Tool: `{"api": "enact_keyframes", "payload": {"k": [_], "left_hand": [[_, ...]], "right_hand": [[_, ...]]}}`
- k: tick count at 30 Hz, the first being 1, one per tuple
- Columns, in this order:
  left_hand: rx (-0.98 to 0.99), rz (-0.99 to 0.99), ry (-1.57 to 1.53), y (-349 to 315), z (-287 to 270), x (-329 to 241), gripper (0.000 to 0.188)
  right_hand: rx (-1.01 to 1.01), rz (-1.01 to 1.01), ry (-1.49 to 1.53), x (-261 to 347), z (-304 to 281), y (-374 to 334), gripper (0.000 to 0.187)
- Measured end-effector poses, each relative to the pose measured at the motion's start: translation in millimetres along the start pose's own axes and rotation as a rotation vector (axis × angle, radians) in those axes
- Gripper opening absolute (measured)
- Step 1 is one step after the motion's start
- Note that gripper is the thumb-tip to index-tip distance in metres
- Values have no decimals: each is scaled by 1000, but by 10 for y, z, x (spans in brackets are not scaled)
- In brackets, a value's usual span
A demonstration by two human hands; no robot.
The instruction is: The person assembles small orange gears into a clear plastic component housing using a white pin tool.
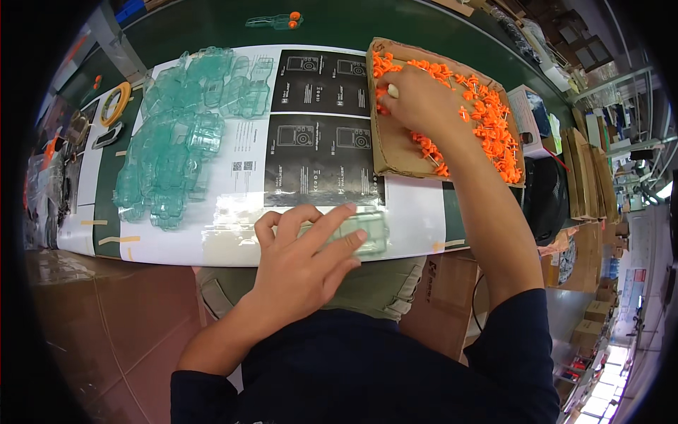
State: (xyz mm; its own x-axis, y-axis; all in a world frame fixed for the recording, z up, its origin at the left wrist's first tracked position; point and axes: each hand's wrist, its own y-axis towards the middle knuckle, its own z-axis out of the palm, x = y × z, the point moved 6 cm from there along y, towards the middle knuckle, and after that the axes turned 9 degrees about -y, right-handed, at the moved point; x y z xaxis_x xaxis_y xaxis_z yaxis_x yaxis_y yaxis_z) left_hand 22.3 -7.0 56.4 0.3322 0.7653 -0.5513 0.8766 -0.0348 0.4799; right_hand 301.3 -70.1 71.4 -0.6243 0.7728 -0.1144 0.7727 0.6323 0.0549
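One clear, pale-green, ridged plastic shell [376,232]

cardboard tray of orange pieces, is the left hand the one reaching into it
No, the right hand is in the cardboard tray, while the left hand is at a clear plastic piece.
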Motion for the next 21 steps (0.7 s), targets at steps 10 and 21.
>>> {"api": "enact_keyframes", "payload": {"k": [10,21], "left_hand": [[-2,-76,-327,-9,157,317,31],[-316,239,-192,461,-194,323,34]], "right_hand": [[-144,99,374,-163,-223,-193,20],[523,350,1839,261,49,-1069,18]]}}
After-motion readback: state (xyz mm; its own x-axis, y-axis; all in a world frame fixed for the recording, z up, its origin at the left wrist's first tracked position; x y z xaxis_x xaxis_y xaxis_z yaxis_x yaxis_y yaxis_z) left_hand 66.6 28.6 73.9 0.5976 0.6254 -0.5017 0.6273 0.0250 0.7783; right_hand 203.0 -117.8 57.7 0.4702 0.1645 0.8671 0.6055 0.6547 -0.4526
